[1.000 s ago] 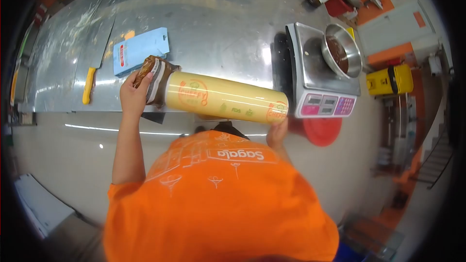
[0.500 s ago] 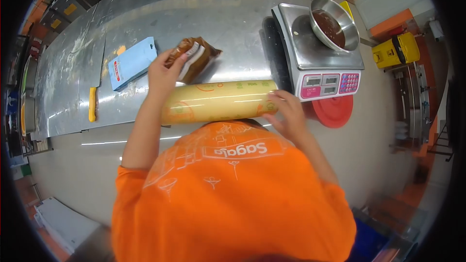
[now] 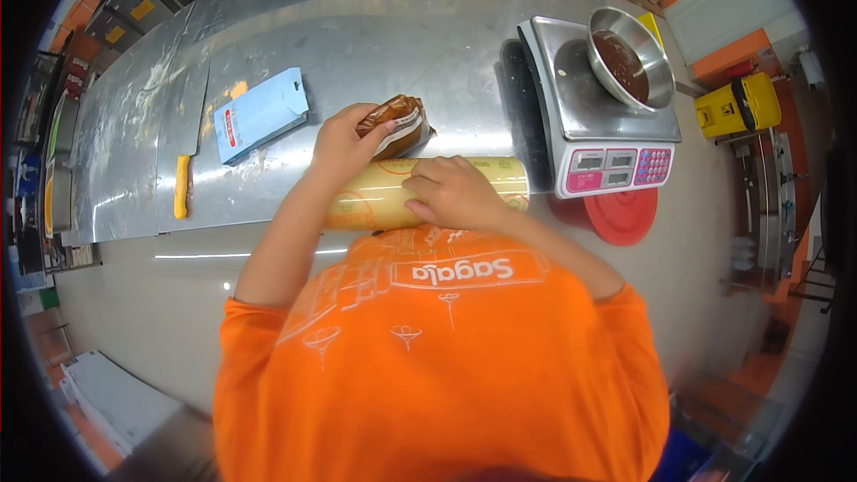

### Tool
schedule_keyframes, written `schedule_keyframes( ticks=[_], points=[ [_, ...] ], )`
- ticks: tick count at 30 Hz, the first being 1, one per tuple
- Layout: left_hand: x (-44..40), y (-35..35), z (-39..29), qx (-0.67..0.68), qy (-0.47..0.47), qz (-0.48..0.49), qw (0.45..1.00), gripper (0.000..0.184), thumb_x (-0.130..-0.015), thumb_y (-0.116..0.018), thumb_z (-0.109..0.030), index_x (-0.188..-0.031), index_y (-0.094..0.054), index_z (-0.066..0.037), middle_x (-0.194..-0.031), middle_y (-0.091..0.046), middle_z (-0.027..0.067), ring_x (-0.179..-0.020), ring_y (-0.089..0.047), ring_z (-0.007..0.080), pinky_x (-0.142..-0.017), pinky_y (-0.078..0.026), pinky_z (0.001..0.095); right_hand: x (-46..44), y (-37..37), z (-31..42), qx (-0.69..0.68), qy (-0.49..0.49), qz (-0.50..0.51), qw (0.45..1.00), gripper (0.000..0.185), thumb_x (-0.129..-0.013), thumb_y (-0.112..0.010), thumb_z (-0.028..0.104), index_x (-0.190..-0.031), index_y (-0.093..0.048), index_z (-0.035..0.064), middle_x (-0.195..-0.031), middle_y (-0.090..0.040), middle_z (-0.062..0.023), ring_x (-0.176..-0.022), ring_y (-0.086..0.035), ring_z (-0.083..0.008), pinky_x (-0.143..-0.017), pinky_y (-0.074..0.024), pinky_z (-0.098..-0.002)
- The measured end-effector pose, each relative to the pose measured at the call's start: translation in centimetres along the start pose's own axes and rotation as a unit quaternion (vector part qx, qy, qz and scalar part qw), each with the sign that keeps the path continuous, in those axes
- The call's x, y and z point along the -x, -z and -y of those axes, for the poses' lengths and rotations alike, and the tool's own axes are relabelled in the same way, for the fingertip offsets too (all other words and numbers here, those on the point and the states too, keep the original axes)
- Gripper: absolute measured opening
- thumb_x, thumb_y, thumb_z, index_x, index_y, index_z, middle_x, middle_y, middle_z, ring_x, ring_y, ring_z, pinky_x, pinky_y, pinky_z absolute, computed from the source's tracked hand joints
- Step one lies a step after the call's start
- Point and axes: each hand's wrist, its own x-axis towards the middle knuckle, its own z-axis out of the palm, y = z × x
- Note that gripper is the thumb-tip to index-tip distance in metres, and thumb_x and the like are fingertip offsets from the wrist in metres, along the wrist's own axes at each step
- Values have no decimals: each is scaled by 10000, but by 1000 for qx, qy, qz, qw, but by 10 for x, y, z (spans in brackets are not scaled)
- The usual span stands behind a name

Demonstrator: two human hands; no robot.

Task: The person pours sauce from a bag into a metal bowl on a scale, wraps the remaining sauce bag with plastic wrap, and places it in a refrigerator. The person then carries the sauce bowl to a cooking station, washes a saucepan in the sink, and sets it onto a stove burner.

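My left hand (image 3: 346, 145) is closed on a brown plastic packet (image 3: 406, 122) with a white label, holding it above the steel table behind a large roll of cling film (image 3: 375, 201). The roll is yellowish, with orange and green print, and lies along the table's front edge against my body. Across the middle of the roll rests my right hand (image 3: 455, 194), its fingers bent but apart on the film. Whether any loose film is between them cannot be made out.
A light-blue box (image 3: 261, 116) and a yellow-handled knife (image 3: 182, 186) lie left on the steel table (image 3: 384, 45). At right, a digital scale (image 3: 616, 156) carries a metal bowl (image 3: 656, 80) of brown contents. A red lid (image 3: 625, 217) shows below it.
My right hand has moved left from the roll's right end to its middle. My left hand and the packet have shifted slightly right and nearer the roll. The whole view has moved a little.
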Motion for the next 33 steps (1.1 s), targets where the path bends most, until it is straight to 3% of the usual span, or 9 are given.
schedule_keyframes(
  ticks=[3,6,8,19,22,24,28,33],
  points=[
    [1,1,-1,3,-7,-14,1000,260,-766,-638,-230,-926,-611,-26,-833,-620,121,-717,-603,238,-650,-459,295,-9,-5,2,-10,-5,10,1000,129,-702,-589,168,-698,-563,41,-776,-525,-72,-734,-551,-231,-641,-445,-362],
    [0,3,-1,3,-7,-2,1000,260,-769,-632,-235,-921,-611,-25,-825,-618,121,-711,-598,248,-646,-459,302,-12,-7,0,23,19,30,999,103,-691,-560,124,-666,-553,24,-748,-522,-81,-680,-556,-244,-584,-457,-363],
    [0,5,-3,-14,-2,15,1000,263,-778,-635,-212,-942,-599,-10,-850,-621,113,-749,-596,195,-683,-456,286,-13,-6,2,32,20,39,999,96,-683,-549,113,-668,-556,19,-740,-522,-83,-668,-557,-240,-567,-455,-353],
    [3,3,-2,-34,-29,13,999,266,-772,-628,-240,-939,-611,-34,-858,-614,121,-751,-595,246,-668,-458,305,-28,-4,14,198,58,54,977,110,-673,-533,126,-693,-569,24,-732,-532,-86,-675,-555,-199,-553,-442,-304],
    [2,4,0,-38,-48,4,998,267,-767,-625,-256,-932,-619,-45,-858,-611,124,-751,-588,273,-663,-459,323,-26,-1,5,172,71,40,982,128,-635,-571,116,-707,-512,28,-683,-499,-83,-617,-537,-213,-543,-429,-314],
    [2,5,0,-37,-54,2,998,268,-766,-626,-257,-930,-618,-45,-851,-608,123,-753,-584,277,-664,-458,326,-25,2,1,65,47,-5,997,132,-634,-579,98,-701,-488,30,-694,-497,-97,-617,-531,-239,-547,-430,-332],
    [-5,16,-6,-71,-91,101,988,285,-773,-629,-231,-960,-588,-19,-890,-597,132,-793,-578,264,-693,-448,317,-24,5,3,51,39,-39,997,123,-641,-572,73,-687,-463,39,-663,-489,-102,-583,-520,-266,-525,-425,-351],
    [-12,14,-12,-124,-117,127,977,260,-782,-613,-197,-986,-570,-41,-898,-578,133,-828,-566,281,-706,-446,336,-10,-10,4,-29,-73,-3,997,116,-688,-572,71,-743,-473,43,-619,-514,-94,-554,-547,-281,-507,-441,-364]
  ],
)
